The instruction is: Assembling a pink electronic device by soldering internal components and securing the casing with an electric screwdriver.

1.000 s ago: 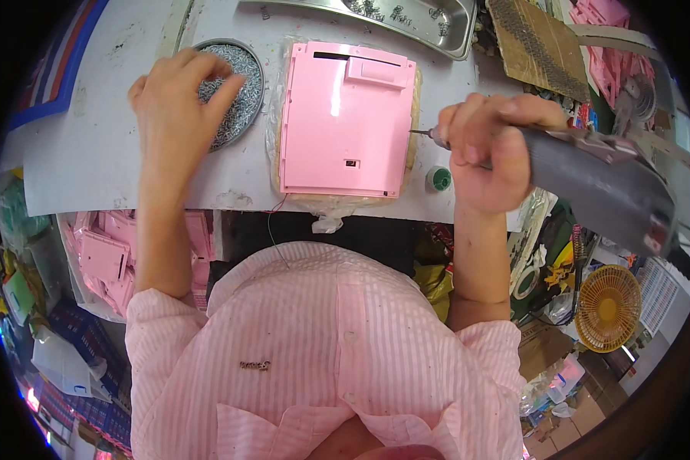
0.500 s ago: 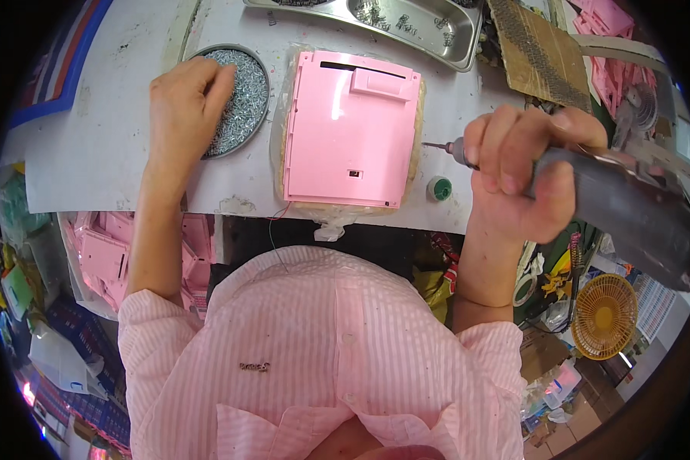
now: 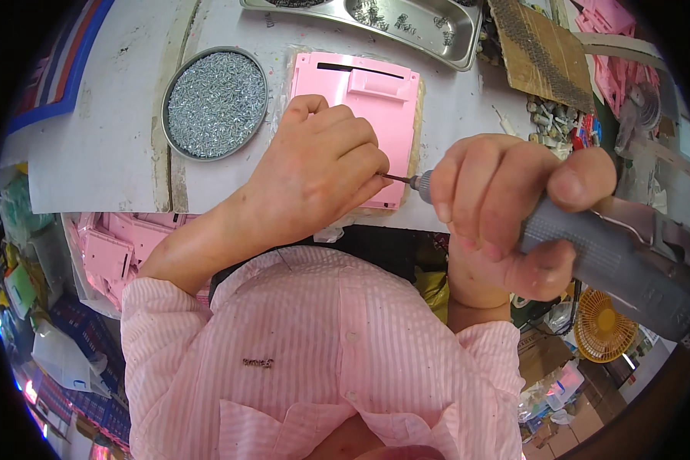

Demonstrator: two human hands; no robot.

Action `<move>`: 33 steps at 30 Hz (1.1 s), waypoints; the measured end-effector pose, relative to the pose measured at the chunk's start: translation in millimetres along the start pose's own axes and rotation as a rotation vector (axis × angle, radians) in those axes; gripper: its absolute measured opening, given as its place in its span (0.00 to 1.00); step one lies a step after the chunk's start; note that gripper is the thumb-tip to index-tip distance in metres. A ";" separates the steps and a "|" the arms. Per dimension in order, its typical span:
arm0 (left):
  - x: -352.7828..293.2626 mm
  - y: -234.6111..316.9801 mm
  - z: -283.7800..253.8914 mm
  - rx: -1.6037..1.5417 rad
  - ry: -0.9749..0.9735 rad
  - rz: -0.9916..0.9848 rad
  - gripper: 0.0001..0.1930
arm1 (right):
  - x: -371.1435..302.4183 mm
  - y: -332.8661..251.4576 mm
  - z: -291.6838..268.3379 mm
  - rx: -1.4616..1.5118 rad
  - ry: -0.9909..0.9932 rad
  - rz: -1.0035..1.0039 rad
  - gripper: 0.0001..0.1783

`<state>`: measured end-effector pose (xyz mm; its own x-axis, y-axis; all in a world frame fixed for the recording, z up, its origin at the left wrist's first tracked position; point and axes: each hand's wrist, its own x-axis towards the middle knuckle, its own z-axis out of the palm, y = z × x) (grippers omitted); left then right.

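A pink plastic casing (image 3: 397, 126) lies on a wrapped pad on the table in front of me, with a long slot near its far edge. My left hand (image 3: 318, 169) is over the casing with its fingers pinched together; whatever lies between the fingertips is hidden. My right hand (image 3: 498, 203) grips a grey electric screwdriver (image 3: 602, 253), held nearly level. Its thin bit (image 3: 395, 178) points left and meets the left fingertips above the casing. Left of the casing stands a round dish (image 3: 165, 115) full of small silvery screws (image 3: 216, 103).
At the far side is a metal tray (image 3: 468, 55) with small springs in it. A cardboard piece (image 3: 540, 57) and loose small parts lie at the far right. Pink casings (image 3: 109, 254) fill a bag below the table's left front edge. A yellow fan (image 3: 606, 326) stands lower right.
My left hand has moved right from the screw dish to the casing, its fingertips now at the bit. The screwdriver in my right hand has come nearer and left, over the casing's right edge.
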<state>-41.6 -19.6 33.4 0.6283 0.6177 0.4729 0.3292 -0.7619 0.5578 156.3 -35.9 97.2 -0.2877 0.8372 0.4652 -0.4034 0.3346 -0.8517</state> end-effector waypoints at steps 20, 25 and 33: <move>3.8 -28.1 -15.7 -0.017 0.092 -0.093 0.08 | 10.2 25.4 -11.5 -0.030 0.227 -0.128 0.18; -3.7 -30.8 -23.6 -0.345 -0.001 -0.427 0.11 | 25.3 55.7 -61.4 -0.173 0.221 -0.188 0.15; -1.5 -31.9 -23.7 -0.307 0.013 -0.325 0.06 | 32.7 76.0 -57.4 -0.346 0.255 -0.078 0.08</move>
<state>-69.8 8.4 31.1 0.5170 0.8195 0.2472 0.2824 -0.4359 0.8545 166.1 41.8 33.9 -0.0265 0.8689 0.4942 -0.0878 0.4904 -0.8670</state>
